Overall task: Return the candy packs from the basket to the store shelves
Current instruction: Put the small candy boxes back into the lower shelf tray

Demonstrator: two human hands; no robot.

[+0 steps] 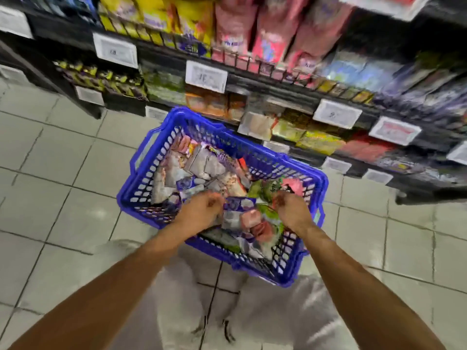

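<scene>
A blue plastic basket (267,160) stands on the tiled floor in front of the shelves, filled with several candy packs (202,165) in white, purple, pink and green. Both my hands are down inside it. My left hand (202,210) has its fingers curled over a purple and white pack (240,204) near the basket's middle. My right hand (290,210) grips the edge of a green pack (264,189) beside a pink one (293,185). The picture is blurred by motion, so the fingertips are unclear.
Black store shelves (290,77) run across the top, stocked with pink bags (273,29), yellow bags (192,16), purple packs (417,89) and white price tags (206,75). Pale floor tiles (63,185) lie to the left. My light trousers (265,311) are below the basket.
</scene>
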